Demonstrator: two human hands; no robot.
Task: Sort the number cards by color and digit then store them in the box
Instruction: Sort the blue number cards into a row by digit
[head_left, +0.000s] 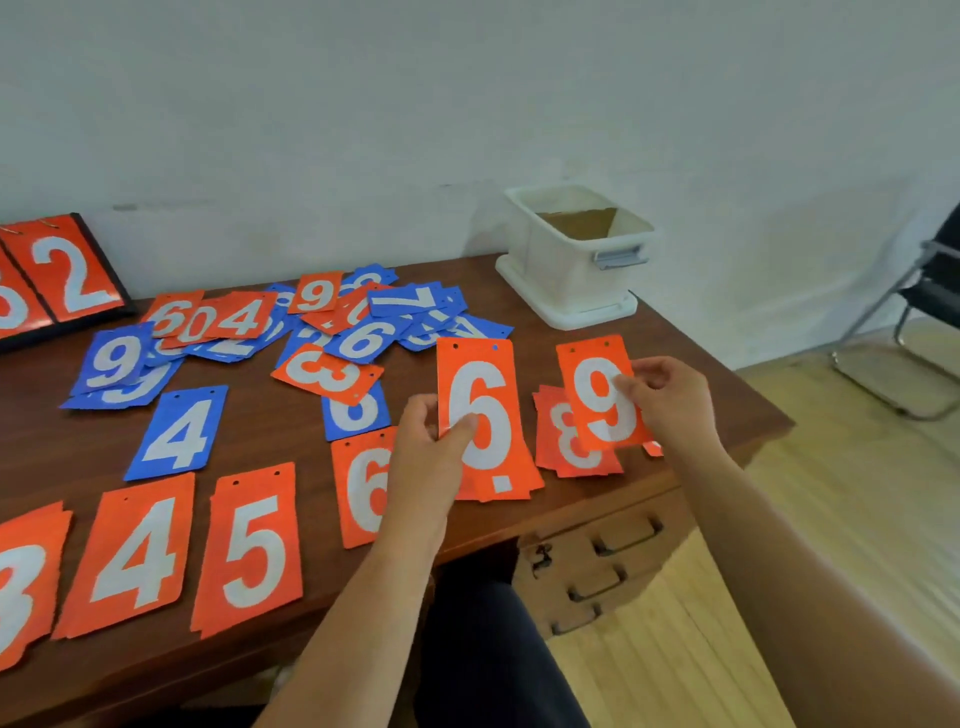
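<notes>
My left hand (426, 452) grips a small stack of orange cards (483, 415) whose top card shows a white 6 with a dot. In my right hand (670, 400) is an orange 9 card (602, 395), held above an orange 3 card (566, 441) lying near the table's right edge. Orange 3 (21, 582), 4 (132, 551), 5 (254, 551) and 6 (363, 488) cards lie in a row along the front. A blue 4 card (179, 434) lies behind them. A mixed heap of blue and orange cards (332, 322) covers the table's far middle. The white box (576, 249) stands open at the far right corner.
A scoreboard stand (57, 275) showing an orange 2 sits at the far left against the wall. The wooden desk (260, 431) has drawers (597, 561) below its right end. A metal-framed chair (919, 322) stands on the floor to the right.
</notes>
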